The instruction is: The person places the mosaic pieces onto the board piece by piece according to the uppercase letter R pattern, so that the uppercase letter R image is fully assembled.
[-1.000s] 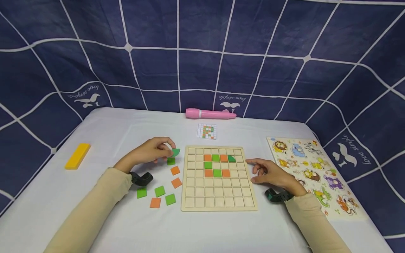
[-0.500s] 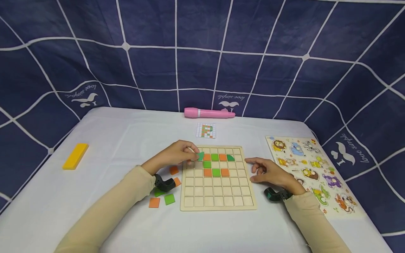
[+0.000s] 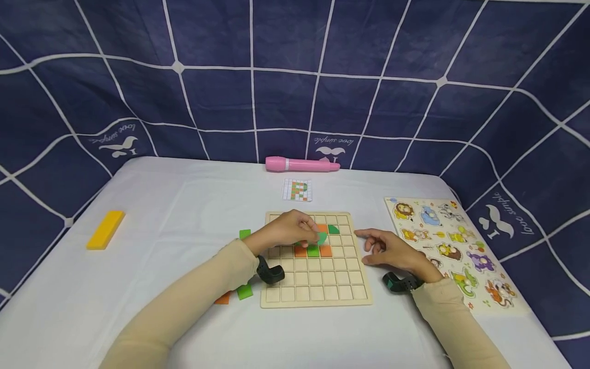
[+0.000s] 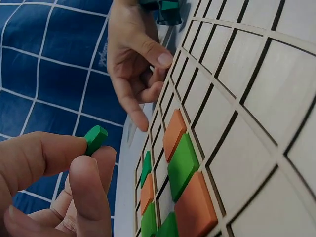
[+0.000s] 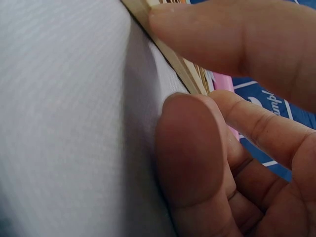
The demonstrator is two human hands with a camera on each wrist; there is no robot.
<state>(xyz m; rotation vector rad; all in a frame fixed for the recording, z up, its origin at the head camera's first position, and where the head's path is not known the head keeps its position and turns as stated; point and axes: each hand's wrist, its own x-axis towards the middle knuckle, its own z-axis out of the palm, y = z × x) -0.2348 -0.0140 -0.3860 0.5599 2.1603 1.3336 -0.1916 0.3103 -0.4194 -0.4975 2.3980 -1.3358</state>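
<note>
My left hand is over the upper part of the wooden grid board, pinching a green quarter-round tile between thumb and fingers. In the left wrist view that tile is raised above the board. Orange tiles and green square tiles lie in the board's cells, some hidden behind the left hand. A darker green quarter-round tile sits in an upper right cell. At the board's right edge rests my right hand, index finger extended, holding nothing; thumb and index fingertips are right at the rim.
Loose green tiles and orange tiles lie left of the board, partly under the left forearm. A pattern card and a pink microphone-shaped object lie behind. An animal puzzle is right; a yellow block is far left.
My left hand has carried the quarter-round tile rightward from beside the loose tiles to over the board's upper middle. The right hand has stayed at the board's edge.
</note>
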